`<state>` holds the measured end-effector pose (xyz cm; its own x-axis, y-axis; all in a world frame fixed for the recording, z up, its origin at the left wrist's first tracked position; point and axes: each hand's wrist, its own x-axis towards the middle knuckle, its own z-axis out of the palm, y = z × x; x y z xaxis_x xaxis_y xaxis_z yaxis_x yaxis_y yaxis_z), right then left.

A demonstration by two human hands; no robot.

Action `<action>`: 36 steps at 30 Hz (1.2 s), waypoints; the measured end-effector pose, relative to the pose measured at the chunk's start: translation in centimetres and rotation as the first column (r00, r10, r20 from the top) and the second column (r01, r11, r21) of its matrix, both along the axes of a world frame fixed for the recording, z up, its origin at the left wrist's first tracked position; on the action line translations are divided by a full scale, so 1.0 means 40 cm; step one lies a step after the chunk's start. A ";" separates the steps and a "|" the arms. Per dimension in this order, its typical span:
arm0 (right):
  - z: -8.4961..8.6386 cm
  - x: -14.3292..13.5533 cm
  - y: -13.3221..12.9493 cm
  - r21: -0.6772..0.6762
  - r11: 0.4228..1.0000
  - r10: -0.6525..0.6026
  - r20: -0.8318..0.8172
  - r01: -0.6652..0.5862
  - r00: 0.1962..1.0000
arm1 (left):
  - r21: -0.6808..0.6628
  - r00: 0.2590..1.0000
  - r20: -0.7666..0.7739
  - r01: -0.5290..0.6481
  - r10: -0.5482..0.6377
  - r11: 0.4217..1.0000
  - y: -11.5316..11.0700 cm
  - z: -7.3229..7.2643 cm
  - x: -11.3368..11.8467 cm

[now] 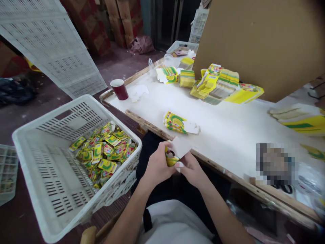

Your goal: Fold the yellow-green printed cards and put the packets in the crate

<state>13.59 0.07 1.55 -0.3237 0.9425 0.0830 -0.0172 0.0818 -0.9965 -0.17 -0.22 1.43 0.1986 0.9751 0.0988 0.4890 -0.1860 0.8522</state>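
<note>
Over the table's near edge, my left hand [159,161] and my right hand [189,169] hold a small yellow carton [172,159] between them. A white inner flap stands up from it toward the table. My left fingers wrap the carton's left side; my right thumb and fingers pinch its lower right. Just beyond my hands, a small stack of flat yellow-green cartons [177,122] lies on the white tabletop [218,139]. At my left, a white plastic crate [50,169] holds many small yellow cartons [106,149].
A dark red cup [119,89] stands at the table's far left corner. Bundles of flat cartons [218,81] lie before a large brown cardboard sheet [254,47]. More flat cartons [302,118] lie at right. White crates [56,44] stand on the floor at left.
</note>
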 end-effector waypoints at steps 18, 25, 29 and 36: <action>0.033 0.095 0.043 0.326 0.926 -0.020 0.543 -0.188 0.840 | 0.169 0.972 -0.218 -0.046 0.083 0.984 0.009 0.024 -0.038; 0.037 0.071 0.035 0.349 0.930 -0.092 0.525 -0.115 0.846 | 0.205 0.978 -0.195 -0.026 0.067 0.978 0.011 0.039 -0.028; 0.037 0.083 0.036 0.344 0.918 -0.028 0.554 -0.198 0.832 | 0.157 0.988 -0.147 -0.026 0.049 0.987 0.012 0.032 -0.038; 0.026 0.092 0.045 0.364 0.904 -0.053 0.618 -0.225 0.785 | 0.116 0.994 -0.108 0.012 0.000 0.993 0.021 0.036 -0.041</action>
<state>17.27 1.85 2.60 -0.5144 0.8337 0.2008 0.5437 0.4981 -0.6755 -1.81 0.64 2.85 0.2201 0.9570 0.1889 0.5753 -0.2838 0.7672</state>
